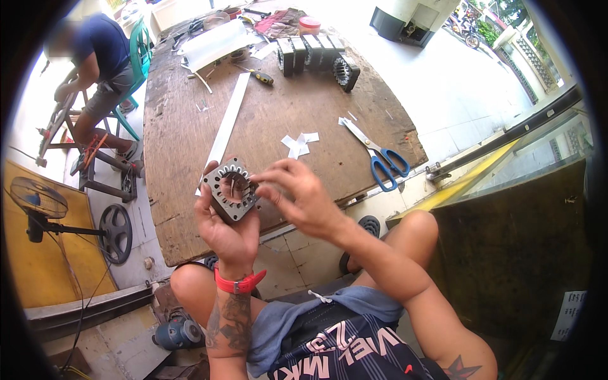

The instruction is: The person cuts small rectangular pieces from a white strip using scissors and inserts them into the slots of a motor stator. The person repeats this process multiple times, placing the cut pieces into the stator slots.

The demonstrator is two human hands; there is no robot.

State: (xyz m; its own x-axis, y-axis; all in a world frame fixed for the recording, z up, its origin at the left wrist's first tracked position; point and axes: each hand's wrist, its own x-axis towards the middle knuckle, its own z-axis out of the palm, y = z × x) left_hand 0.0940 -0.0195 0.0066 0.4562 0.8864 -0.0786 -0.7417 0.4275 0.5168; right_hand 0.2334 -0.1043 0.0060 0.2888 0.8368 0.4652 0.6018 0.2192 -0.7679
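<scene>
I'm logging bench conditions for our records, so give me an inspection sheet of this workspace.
Surface: brown wooden table, scuffed.
Job's things: slotted metal core held up; similar dark cores grouped at the far side; long white strip and cut white pieces on the table.
Clutter: blue-handled scissors near the right edge; screwdriver farther back.
Hands: left hand grips the core; right hand at its right side, contact unclear.
Cables: dark cable below the fan.
Surroundings: seated co-worker at left; blue power tool below the table.
</scene>
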